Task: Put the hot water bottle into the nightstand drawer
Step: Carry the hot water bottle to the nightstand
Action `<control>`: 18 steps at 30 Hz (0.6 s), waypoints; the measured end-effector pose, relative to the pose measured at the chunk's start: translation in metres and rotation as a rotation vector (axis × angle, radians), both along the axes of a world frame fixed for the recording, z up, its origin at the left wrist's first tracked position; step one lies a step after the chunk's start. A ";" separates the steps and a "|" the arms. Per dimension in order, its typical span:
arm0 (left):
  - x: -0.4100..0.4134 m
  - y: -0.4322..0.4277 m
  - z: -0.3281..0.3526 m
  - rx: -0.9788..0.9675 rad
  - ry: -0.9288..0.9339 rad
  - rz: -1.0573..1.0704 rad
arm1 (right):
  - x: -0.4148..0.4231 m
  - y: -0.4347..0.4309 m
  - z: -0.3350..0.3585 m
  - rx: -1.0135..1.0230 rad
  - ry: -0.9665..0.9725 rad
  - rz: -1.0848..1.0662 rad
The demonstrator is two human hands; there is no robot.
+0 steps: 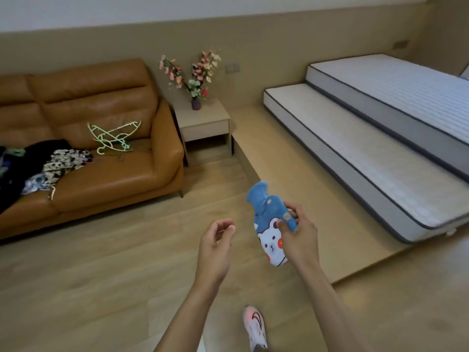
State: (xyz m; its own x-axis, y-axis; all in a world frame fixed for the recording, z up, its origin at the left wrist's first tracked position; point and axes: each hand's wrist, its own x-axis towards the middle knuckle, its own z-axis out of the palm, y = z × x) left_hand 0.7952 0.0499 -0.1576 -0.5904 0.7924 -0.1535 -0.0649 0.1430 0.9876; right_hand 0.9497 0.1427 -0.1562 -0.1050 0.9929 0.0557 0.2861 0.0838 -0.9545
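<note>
Gripped the blue fabric-covered hot water bottle with white bear print (270, 229) in right hand (300, 231), well short of the beige nightstand (203, 115); left hand (215, 246) loosely curled, empty; cream drawer (206, 130) unopened; stowing remained.

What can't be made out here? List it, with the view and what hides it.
Head view only:
- Drawer: shut, inside hidden by its front.
- Bottle: right side covered by the right hand and its fingers; stopper hidden by the cover.
- Clothes: cut off by the left edge.
- Left hand: palm faces away.
</note>
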 end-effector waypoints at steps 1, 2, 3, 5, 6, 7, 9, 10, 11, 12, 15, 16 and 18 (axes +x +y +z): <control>-0.011 0.021 -0.001 0.001 0.002 0.015 | -0.013 0.023 -0.002 -0.007 0.016 0.011; -0.021 0.044 0.000 0.001 0.004 0.028 | -0.026 0.047 -0.003 -0.009 0.028 0.026; -0.031 0.066 0.001 -0.004 0.005 0.042 | -0.040 0.072 -0.003 -0.012 0.031 0.041; -0.055 0.108 0.007 -0.016 0.010 0.085 | -0.069 0.120 -0.001 -0.022 0.025 0.066; -0.067 0.127 0.011 -0.006 0.016 0.110 | -0.084 0.142 0.001 -0.021 0.023 0.082; -0.080 0.144 0.014 0.009 0.022 0.129 | -0.099 0.163 0.004 -0.013 0.016 0.097; -0.107 0.180 0.018 0.012 0.014 0.170 | -0.129 0.206 0.010 -0.006 -0.002 0.107; -0.118 0.194 0.020 0.002 0.005 0.195 | -0.142 0.223 0.012 -0.009 -0.004 0.109; -0.131 0.208 0.020 0.003 -0.004 0.215 | -0.156 0.240 0.014 -0.014 0.003 0.115; -0.144 0.223 0.018 0.009 -0.008 0.230 | -0.169 0.257 0.016 -0.014 0.010 0.119; -0.183 0.275 0.012 -0.017 -0.029 0.245 | -0.212 0.310 0.016 -0.007 0.008 0.123; -0.197 0.294 0.008 -0.012 -0.035 0.241 | -0.228 0.328 0.015 -0.002 0.006 0.130; -0.222 0.327 0.002 -0.001 -0.038 0.223 | -0.253 0.357 0.012 0.006 0.007 0.140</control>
State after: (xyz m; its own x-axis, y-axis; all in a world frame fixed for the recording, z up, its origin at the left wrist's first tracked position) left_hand 0.5734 0.3767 -0.1556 -0.7448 0.6426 -0.1798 -0.1323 0.1219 0.9837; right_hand 0.6965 0.4994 -0.1443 -0.2421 0.9682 0.0628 0.2649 0.1282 -0.9557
